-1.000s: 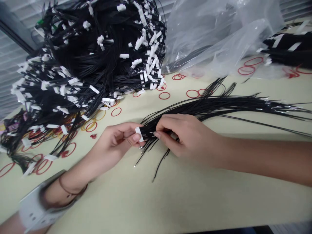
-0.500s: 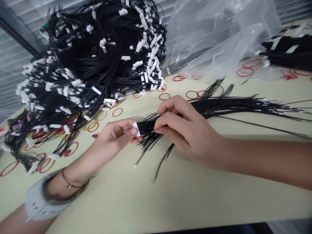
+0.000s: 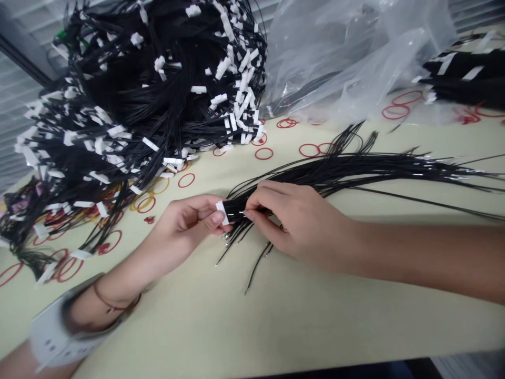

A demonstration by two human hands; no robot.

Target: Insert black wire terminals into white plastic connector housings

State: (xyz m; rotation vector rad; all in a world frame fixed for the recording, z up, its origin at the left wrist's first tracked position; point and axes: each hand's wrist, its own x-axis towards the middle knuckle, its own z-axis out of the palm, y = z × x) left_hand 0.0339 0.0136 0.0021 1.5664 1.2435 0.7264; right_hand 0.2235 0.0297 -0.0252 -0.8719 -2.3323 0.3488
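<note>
White connector [image 3: 222, 212], one, clamped between left hand's [image 3: 181, 231] thumb and fingers, above the desk [image 3: 276, 316]; right hand [image 3: 303, 221] sits just right of the connector, grip closed on what looks like one metal-tipped wire [image 3: 241, 212]; key relation: wire tip lies between right fingertips and connector, pointing left at its wired face, apparently short of it; wire's long axis runs roughly sideways, connector's long axis crosswise to that; right hand is nearer the wire, left hand has the connector.

Loose black wires [image 3: 355, 167] stretch right from the connector, passing behind the right hand, many bare metal ends far right; which are seated in the connector, cannot tell; a few wire ends droop below it.

Counts: hands two, one connector held, wires dozens; one harness pile [image 3: 158, 100] beyond and left of the connector, white housings too many to count; one plastic bag [image 3: 355, 63] beyond and right; one dark bundle [image 3: 469, 87] farther right; red rings [image 3: 264, 153] more than a dozen, overlapping, on both sides beyond the connector; yellow rings [image 3: 160, 185] a few, left of it, exact number unclear.
</note>
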